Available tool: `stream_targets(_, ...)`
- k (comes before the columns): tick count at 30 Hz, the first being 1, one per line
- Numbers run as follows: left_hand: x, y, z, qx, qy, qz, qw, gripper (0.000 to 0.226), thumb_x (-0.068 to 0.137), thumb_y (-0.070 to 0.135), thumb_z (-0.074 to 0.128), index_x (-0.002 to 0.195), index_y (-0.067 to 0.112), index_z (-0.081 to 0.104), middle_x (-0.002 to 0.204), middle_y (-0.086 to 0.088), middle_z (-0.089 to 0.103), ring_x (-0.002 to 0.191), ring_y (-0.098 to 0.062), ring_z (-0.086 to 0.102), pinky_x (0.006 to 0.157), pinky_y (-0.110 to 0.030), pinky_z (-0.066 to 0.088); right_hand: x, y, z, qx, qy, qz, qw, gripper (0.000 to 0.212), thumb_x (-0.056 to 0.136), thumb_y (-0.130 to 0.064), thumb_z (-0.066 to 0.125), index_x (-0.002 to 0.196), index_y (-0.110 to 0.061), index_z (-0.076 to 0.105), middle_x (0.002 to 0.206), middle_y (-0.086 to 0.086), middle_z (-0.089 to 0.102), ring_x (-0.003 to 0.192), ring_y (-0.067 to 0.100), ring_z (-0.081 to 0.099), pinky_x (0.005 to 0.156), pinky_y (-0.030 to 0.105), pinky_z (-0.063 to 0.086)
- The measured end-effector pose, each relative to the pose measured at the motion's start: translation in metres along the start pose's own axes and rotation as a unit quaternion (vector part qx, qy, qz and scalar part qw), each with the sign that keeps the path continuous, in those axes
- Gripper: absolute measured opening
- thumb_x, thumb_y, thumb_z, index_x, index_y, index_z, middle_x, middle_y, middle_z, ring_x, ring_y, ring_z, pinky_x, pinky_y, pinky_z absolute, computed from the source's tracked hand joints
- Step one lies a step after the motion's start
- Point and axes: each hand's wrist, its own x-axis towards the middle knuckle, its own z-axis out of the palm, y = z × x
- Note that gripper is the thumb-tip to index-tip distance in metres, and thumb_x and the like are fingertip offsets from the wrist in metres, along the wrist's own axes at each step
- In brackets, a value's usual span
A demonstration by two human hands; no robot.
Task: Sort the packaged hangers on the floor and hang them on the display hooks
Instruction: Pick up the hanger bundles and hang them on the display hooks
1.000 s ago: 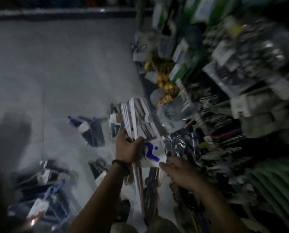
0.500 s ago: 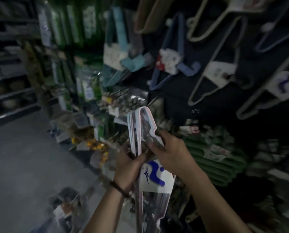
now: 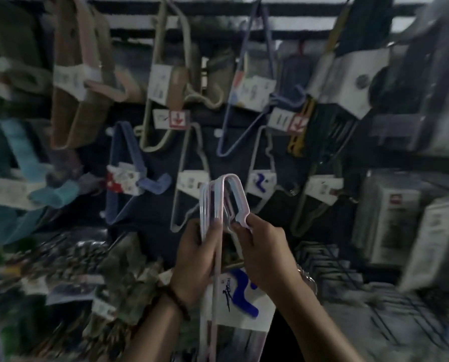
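A pack of pale pink and white hangers (image 3: 219,202) is held up in front of a display wall by both hands. The left hand (image 3: 196,259) is closed around the pack's long straight side, its fingers (image 3: 213,241) wrapped across the front at about the middle of the picture. The right hand (image 3: 264,254) is closed too, with its fingertips (image 3: 240,227) pinched on the curved end of the pack at about 1 o'clock from the left hand. The pack is held nearly upright: its long axis runs from 6 to 12 o'clock, the rounded end pointing up and slightly toward 1 o'clock, and a white label with a blue mark (image 3: 240,296) hangs between the wrists at the lower end. A dark bead bracelet (image 3: 177,300) is worn on the left wrist. Behind the hands a dark panel (image 3: 153,205) is seen, with other packaged hangers hung on it: a blue set (image 3: 124,176) at 9 o'clock from the pack, a white wire set (image 3: 189,178) just beside it, and beige ones (image 3: 166,87) at 11 o'clock. Boxed goods (image 3: 390,218) are stacked at 3 o'clock. The edges of the view are blurred, and no floor can be made out.
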Motion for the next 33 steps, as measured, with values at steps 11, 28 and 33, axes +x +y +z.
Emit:
stream_targets(11, 0.092, 0.06, 0.056, 0.167, -0.11, 0.082, 0.976, 0.054, 0.088, 0.07, 0.059, 0.1, 0.019, 0.069, 0.08, -0.002, 0.073, 0.071, -0.02, 0.07, 0.07, -0.045, 0.058, 0.029, 0.026, -0.064, -0.043, 0.096, 0.009, 0.994, 0.019, 0.107, -0.029, 0.056, 0.09, -0.027, 0.062, 0.076, -0.012, 0.07, 0.07, 0.003, 0.07, 0.063, 0.03, 0.06)
stream_targets(28, 0.168, 0.112, 0.044, 0.194, -0.297, 0.069, 0.932, 0.065, 0.097, -0.01, 0.041, 0.11, 0.043, 0.074, 0.07, 0.008, 0.067, 0.062, -0.009, 0.058, 0.064, -0.032, 0.043, 0.085, 0.06, -0.072, -0.084, 0.119, -0.011, 0.989, 0.019, 0.106, -0.039, 0.052, 0.091, -0.03, 0.058, 0.076, -0.004, 0.07, 0.066, 0.01, 0.071, 0.056, 0.042, 0.062)
stream_targets(33, 0.173, 0.113, 0.042, 0.184, -0.328, 0.072, 0.924, 0.065, 0.099, -0.003, 0.042, 0.132, 0.049, 0.063, 0.076, -0.012, 0.062, 0.068, -0.03, 0.048, 0.067, -0.044, 0.039, 0.099, 0.058, -0.069, -0.085, 0.13, -0.025, 0.988, 0.01, 0.107, -0.03, 0.052, 0.103, -0.026, 0.06, 0.079, -0.005, 0.069, 0.066, 0.009, 0.07, 0.054, 0.038, 0.061)
